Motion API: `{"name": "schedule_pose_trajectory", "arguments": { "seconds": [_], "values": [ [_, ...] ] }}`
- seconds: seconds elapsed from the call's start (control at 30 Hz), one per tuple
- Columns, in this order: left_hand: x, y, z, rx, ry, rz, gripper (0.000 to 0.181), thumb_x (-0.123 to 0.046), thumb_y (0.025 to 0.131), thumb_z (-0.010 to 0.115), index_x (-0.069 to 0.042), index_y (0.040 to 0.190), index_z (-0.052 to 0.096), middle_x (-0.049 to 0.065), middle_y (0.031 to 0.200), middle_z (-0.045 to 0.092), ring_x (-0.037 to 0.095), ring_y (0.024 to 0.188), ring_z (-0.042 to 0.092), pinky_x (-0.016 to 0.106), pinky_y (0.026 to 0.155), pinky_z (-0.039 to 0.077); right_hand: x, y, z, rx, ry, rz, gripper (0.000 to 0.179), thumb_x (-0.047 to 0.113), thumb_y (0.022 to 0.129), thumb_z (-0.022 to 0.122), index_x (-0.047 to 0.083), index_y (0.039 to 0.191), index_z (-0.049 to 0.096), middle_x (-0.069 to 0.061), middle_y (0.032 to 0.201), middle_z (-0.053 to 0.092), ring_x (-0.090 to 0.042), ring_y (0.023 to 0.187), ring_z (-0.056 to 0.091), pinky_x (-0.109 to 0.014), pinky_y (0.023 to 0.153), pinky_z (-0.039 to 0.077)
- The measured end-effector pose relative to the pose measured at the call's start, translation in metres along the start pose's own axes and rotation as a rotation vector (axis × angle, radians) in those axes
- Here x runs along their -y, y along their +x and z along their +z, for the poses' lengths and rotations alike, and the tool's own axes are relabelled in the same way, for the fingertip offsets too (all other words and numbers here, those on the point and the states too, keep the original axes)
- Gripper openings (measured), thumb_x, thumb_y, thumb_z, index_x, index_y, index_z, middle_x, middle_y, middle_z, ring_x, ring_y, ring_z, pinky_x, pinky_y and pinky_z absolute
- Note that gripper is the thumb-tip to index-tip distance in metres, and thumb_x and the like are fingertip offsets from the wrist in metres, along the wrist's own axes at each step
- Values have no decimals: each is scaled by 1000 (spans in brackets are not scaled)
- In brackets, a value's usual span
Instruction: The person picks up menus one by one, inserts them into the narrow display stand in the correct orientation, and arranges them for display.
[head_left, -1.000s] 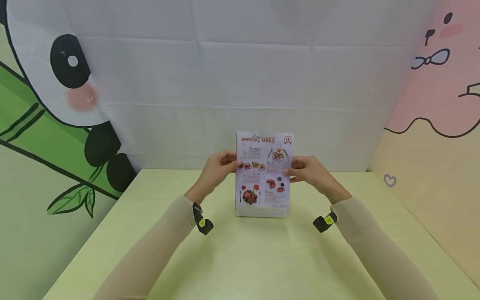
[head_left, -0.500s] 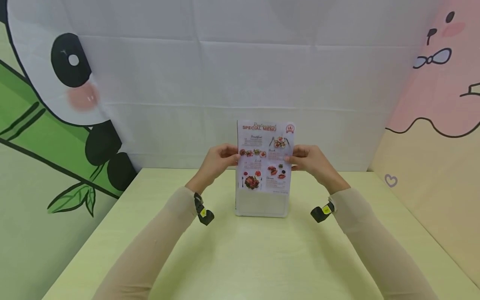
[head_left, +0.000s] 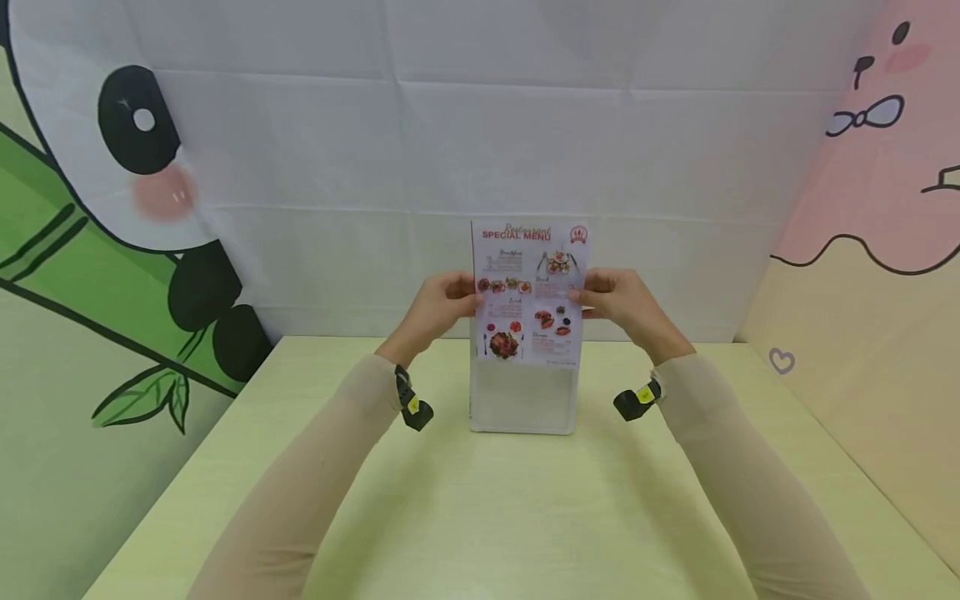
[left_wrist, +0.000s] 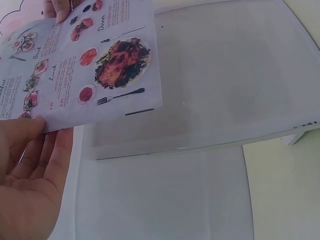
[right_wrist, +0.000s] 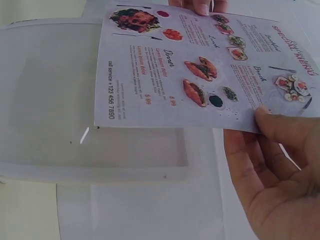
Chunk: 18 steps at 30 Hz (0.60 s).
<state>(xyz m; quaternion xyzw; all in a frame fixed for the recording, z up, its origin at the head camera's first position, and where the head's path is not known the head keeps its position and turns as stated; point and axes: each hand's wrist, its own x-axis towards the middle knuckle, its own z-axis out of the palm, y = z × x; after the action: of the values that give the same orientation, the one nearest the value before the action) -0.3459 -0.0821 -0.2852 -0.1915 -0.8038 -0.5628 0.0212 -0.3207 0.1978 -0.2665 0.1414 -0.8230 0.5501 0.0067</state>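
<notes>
A printed restaurant menu sheet (head_left: 529, 293) with food pictures stands upright in the head view, held at both side edges. My left hand (head_left: 438, 308) pinches its left edge between thumb and fingers. On the opposite edge my right hand (head_left: 621, 302) pinches it the same way. Behind the sheet's lower part stands a white display frame (head_left: 522, 402) with a translucent panel, upright on the table. The menu (right_wrist: 150, 75) covers the frame's upper part. In the left wrist view a small foot (left_wrist: 298, 136) juts from the frame's (left_wrist: 235, 75) back.
The frame stands on a pale yellow table (head_left: 480, 517). A white creased cloth (head_left: 510, 150) hangs behind the table. Walls with a panda drawing (head_left: 142, 125) and a pink animal drawing (head_left: 877, 167) flank it.
Both hands have moved up with the menu sheet, which has risen along the frame. More of the frame's lower panel shows. The frame has stayed in place.
</notes>
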Motion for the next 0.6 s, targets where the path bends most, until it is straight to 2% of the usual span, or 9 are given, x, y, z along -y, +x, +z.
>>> {"name": "schedule_pose_trajectory", "arguments": {
  "seconds": [0.3, 0.6],
  "values": [
    [-7, 9, -5, -19, 26, 44, 20, -8, 94, 61, 0, 113, 61, 16, 113, 64, 27, 102, 65, 34, 88, 55, 4, 7, -5, -22, -8, -6, 32, 11, 94, 61, 0, 124, 60, -18, 123, 63, -24, 104, 66, -38, 96, 51],
    [-18, 16, -9, -64, 25, 78, 21, -6, 94, 60, 1, 114, 61, 17, 115, 65, 26, 102, 65, 33, 88, 55, 13, 15, -6, -122, 24, 5, 29, 7, 93, 63, -3, 120, 62, -17, 119, 66, -13, 92, 69, -32, 90, 54]
  ]
}}
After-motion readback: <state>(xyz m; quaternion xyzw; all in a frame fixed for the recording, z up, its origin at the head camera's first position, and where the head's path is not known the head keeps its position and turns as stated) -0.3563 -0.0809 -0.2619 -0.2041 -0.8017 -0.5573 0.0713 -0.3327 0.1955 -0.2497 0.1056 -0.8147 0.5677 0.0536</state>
